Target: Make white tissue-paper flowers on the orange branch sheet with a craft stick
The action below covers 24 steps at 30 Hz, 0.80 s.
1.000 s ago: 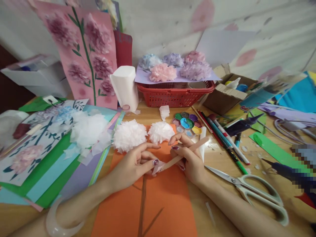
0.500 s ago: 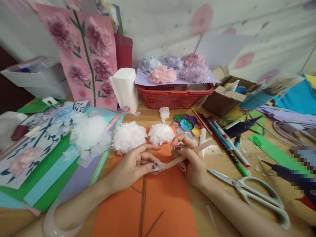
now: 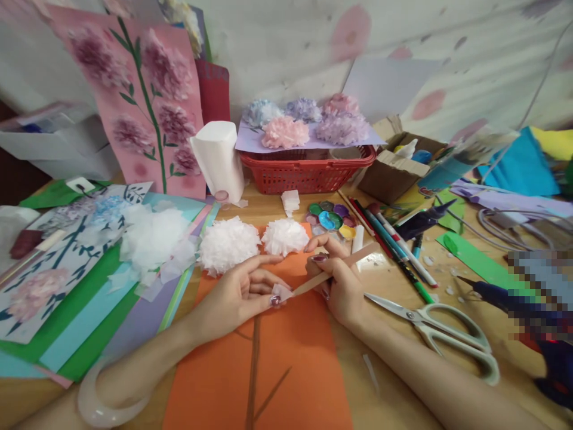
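Before a pale, pink-spotted wall, a wooden tabletop is strewn with colored sheets and scissors. Over orange paper, a flat wooden stick is gripped in the right hand, its long axis slanted: one end is aimed left toward a small tissue piece pinched in the left hand, the other is pointed away, rightward.

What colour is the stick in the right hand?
The stick is light tan, and it shows best in the head view.
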Motion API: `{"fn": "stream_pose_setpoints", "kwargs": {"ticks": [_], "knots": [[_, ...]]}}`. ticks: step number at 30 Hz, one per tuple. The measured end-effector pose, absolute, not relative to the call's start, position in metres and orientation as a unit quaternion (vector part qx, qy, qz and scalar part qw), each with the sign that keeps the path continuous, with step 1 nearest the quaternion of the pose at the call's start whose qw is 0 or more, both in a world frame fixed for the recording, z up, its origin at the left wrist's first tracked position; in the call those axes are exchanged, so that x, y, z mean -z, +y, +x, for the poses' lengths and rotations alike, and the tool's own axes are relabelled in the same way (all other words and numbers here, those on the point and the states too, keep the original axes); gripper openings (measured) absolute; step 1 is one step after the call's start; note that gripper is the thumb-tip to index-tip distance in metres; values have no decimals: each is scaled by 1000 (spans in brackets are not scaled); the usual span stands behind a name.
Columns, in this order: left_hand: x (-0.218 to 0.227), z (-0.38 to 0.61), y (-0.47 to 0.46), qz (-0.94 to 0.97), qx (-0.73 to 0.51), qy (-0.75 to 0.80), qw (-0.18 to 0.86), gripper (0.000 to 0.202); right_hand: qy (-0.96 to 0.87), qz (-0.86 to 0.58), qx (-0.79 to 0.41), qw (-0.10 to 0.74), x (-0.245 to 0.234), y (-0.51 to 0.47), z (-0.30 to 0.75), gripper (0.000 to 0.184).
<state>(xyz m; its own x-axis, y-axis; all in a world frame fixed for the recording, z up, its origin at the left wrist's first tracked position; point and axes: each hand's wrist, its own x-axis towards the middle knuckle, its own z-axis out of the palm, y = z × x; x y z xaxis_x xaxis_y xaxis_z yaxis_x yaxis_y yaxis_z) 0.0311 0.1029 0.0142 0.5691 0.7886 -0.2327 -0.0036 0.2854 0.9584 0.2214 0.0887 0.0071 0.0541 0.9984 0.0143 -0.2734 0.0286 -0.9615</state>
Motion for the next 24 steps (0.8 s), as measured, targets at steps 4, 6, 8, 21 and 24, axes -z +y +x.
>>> {"fn": "stream_pose_setpoints", "kwargs": {"ticks": [4, 6, 8, 21, 24], "knots": [[-15, 33, 102, 548, -269, 381, 694, 50, -444, -407, -569, 560, -8, 86, 219, 13], [-16, 33, 102, 554, -263, 384, 690, 48, -453, -406, -573, 549, -9, 85, 218, 14], [-18, 33, 102, 559, -260, 386, 686, 46, -458, -410, -578, 536, -10, 85, 218, 14], [-22, 28, 106, 541, -233, 370, 718, 52, -494, -423, -551, 523, -8, 84, 216, 14], [-21, 27, 107, 542, -231, 360, 723, 49, -489, -422, -551, 528, -8, 84, 217, 15]]}}
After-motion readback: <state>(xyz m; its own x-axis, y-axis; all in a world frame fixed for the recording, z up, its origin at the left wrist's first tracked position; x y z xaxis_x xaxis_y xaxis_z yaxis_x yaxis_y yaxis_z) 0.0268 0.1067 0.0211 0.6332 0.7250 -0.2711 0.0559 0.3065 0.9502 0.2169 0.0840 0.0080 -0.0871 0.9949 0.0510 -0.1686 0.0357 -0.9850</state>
